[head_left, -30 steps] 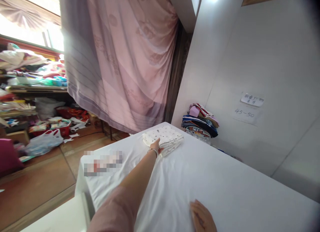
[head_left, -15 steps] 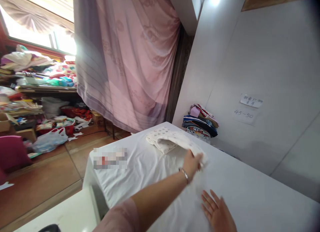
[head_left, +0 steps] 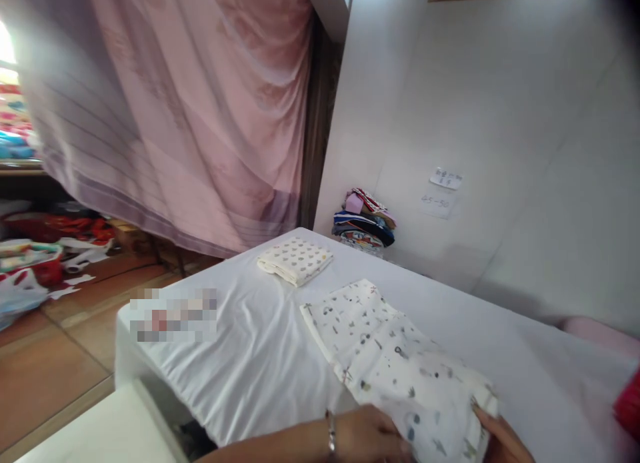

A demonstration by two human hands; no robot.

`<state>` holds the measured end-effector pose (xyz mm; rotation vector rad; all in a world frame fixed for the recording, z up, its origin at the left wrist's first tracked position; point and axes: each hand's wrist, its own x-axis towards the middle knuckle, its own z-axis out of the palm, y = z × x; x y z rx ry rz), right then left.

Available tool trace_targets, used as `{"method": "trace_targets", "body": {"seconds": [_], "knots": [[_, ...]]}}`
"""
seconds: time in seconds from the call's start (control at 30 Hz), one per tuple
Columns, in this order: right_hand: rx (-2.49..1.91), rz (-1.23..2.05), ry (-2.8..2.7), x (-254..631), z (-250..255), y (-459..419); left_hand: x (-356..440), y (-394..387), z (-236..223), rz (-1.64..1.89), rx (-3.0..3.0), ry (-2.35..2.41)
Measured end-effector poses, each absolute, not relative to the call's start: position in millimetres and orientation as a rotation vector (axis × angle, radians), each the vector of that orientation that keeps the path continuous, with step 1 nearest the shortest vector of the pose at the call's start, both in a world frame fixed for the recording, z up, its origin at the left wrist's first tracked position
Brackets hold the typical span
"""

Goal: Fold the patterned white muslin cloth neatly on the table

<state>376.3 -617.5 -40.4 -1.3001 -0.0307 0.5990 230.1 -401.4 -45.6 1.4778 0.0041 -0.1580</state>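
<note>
The white, grey-printed rectangular fabric [head_left: 387, 356] has moved to five o'clock of the cream folded fabric square [head_left: 296, 258]; right fingers [head_left: 487, 420] grip its end, left fingers' [head_left: 393, 443] hold unclear.

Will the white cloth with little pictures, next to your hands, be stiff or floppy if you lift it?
Probably floppy: the white cloth shows soft creases. It's likely light, since it looks thin. It probably won't roll, because it's spread flat.

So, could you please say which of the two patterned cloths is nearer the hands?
The longer, spread-out cloth, with the left hand and right hand at its near end; the folded cloth lies farther off on the table.
</note>
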Motion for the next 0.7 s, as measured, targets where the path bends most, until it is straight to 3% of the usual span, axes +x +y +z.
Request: {"method": "trace_targets", "body": {"seconds": [0.1, 0.33, 0.47, 0.6, 0.7], "knots": [[-1.226, 0.573, 0.071, 372, -20, -617, 220, -386, -26, -0.164, 1.522, 0.261], [-1.218, 0.571, 0.216, 387, -29, -624, 217, -363, -6, 0.079, 1.458, 0.489], [-1.295, 0.332, -0.141, 379, 18, -595, 218, -357, -4, 0.128, 1.378, 0.526], [-1.556, 0.502, -0.790, 340, 56, -552, 215, -348, 5, 0.224, 1.093, 0.568], [-1.705, 0.733, -1.102, 304, 48, -528, 204, -338, 10, 0.223, 0.837, 0.512]]}}
